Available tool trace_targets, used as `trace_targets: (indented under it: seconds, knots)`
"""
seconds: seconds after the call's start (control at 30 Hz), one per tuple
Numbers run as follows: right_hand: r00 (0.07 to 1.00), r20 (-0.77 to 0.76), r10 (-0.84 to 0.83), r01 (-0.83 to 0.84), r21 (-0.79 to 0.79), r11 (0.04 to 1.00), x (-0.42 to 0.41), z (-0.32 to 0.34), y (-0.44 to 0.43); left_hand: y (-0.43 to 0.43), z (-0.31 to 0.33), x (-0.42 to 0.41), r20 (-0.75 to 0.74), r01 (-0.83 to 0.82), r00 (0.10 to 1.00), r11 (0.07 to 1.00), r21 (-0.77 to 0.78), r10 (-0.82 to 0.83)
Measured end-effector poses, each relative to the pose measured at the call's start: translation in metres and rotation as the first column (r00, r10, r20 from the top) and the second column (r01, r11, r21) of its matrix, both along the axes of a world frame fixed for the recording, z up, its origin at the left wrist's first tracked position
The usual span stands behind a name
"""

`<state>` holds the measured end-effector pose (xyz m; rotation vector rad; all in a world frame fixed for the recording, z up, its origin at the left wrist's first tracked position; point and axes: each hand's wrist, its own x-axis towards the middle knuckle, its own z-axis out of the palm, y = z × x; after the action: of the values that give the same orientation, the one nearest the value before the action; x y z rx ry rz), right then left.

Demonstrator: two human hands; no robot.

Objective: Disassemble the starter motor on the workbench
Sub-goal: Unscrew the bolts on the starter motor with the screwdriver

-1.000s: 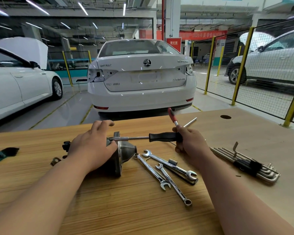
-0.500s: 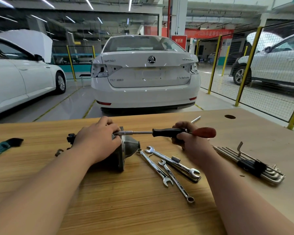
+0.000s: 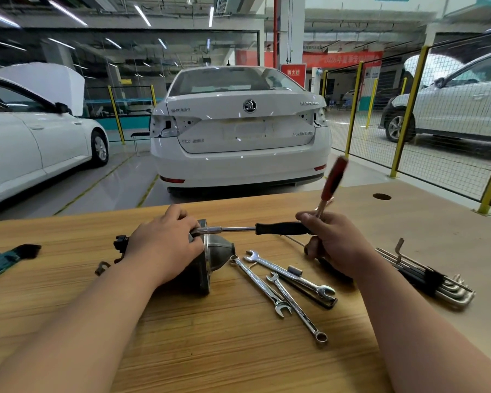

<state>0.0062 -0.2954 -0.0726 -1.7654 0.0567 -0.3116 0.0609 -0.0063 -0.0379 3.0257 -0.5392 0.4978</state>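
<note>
The starter motor [image 3: 219, 251] lies on its side on the wooden workbench [image 3: 238, 350], its grey nose cone pointing right. My left hand [image 3: 165, 242] grips the motor body from above and hides most of it. A black-handled socket driver [image 3: 278, 228] lies level, with its metal tip at the motor's top edge beside my left fingers. My right hand [image 3: 332, 242] grips the end of that black handle. In the same grip is a red-handled tool [image 3: 333, 178], which sticks up and slightly to the right, blurred.
Three combination wrenches [image 3: 289, 282] and a small socket [image 3: 294, 270] lie fanned out right of the motor. A hex key set [image 3: 431, 276] sits at the far right and a small metal bracket [image 3: 102, 268] left of the motor. A teal-and-black item [image 3: 0, 260] is at the left edge. White cars stand beyond the bench.
The red handle has swung from pointing right to pointing up as my right hand turned. The black-handled driver stays at the motor, and my left hand keeps its hold.
</note>
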Motion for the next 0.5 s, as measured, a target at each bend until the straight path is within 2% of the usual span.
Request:
trace_targets:
  seconds: [0.1,0.27,0.37,0.5]
  knots:
    - [0.997,0.009,-0.072,0.072,-0.009,0.997,-0.001,0.003,0.008,-0.001,0.001,0.000,0.000,0.000,1.000,1.000,0.000,0.000]
    - [0.984,-0.108,-0.144,0.140,-0.039,0.989,0.001,0.003,0.017,-0.002,0.001,-0.001,0.001,-0.006,1.000,1.000,-0.002,0.006]
    - [0.983,-0.090,-0.159,0.154,-0.055,0.987,0.005,0.001,0.016,-0.002,0.002,-0.001,0.005,0.002,1.000,1.000,-0.003,-0.002]
    - [0.992,-0.055,-0.111,0.116,0.104,0.988,0.005,0.000,0.013,0.000,0.001,-0.001,0.005,0.012,1.000,1.000,-0.022,-0.012]
